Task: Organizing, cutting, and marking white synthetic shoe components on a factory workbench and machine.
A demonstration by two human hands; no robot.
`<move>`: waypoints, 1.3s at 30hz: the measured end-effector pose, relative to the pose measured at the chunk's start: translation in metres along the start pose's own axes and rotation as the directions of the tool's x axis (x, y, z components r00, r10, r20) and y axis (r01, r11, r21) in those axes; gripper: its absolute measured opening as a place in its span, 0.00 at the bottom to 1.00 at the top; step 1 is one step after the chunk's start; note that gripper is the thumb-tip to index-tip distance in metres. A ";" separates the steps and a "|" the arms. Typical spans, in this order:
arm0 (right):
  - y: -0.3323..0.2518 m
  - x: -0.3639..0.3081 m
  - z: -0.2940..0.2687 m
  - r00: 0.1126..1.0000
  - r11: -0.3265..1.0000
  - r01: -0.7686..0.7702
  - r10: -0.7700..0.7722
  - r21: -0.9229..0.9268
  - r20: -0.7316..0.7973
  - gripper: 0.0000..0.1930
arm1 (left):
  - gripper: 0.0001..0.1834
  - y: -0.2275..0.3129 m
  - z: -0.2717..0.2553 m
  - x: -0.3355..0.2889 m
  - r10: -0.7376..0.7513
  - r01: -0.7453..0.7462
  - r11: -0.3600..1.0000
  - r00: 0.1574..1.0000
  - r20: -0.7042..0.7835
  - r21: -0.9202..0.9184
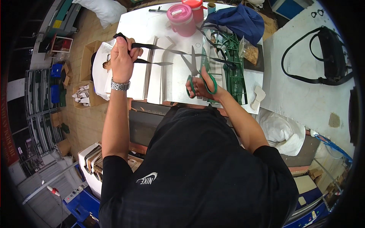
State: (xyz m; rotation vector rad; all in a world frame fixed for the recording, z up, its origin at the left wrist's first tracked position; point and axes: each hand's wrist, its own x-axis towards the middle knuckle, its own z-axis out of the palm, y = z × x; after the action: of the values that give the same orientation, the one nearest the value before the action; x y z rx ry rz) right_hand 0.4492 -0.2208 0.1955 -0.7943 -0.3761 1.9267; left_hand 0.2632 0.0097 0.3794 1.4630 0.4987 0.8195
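Observation:
My left hand [122, 57], with a metal watch on its wrist, is closed on a black strap [152, 46] above the left part of the white table. One length of the strap stretches right across the table, and a shorter tail [154, 62] hangs below it. My right hand [201, 85] holds scissors [211, 84] with green handles. Their blades are spread and point up and away, near the strap but seemingly apart from it. Beneath the strap lie stacks of long pale strips [151, 81]. A green plastic rack [236, 68] stands right of the scissors.
A pink lidded jug [182, 21], a red container [195, 10] and dark blue cloth [239, 21] sit at the table's far side. A clear bag [249, 52] lies near the rack. Cardboard boxes [91, 60] stand at left. On the right table rests a black bag [330, 53].

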 end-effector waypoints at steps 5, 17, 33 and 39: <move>0.012 -0.004 0.003 0.997 0.998 -0.063 0.064 -0.021 0.044 0.58 | 0.28 0.006 -0.002 -0.007 0.011 -0.014 0.999 0.998 -0.055 -0.050; 0.023 0.043 0.013 0.988 0.988 0.147 -0.144 -0.050 0.053 0.54 | 0.27 0.036 -0.008 -0.038 0.055 -0.054 0.998 0.994 -0.097 0.017; 0.010 0.031 0.026 0.850 0.785 0.479 -0.527 -0.393 -0.015 0.37 | 0.28 0.039 -0.027 -0.139 -0.015 0.028 0.999 0.937 -0.350 0.033; 0.009 0.030 0.025 0.830 0.735 0.502 -0.557 -0.456 0.018 0.34 | 0.28 0.029 -0.031 -0.169 -0.072 0.110 0.991 0.912 -0.404 0.071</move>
State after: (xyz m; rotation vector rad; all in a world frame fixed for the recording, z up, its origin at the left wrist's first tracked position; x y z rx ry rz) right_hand 0.4175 -0.1970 0.1982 -0.9641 -0.8927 1.2499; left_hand 0.1256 -0.0972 0.3747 1.3442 0.9191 1.0395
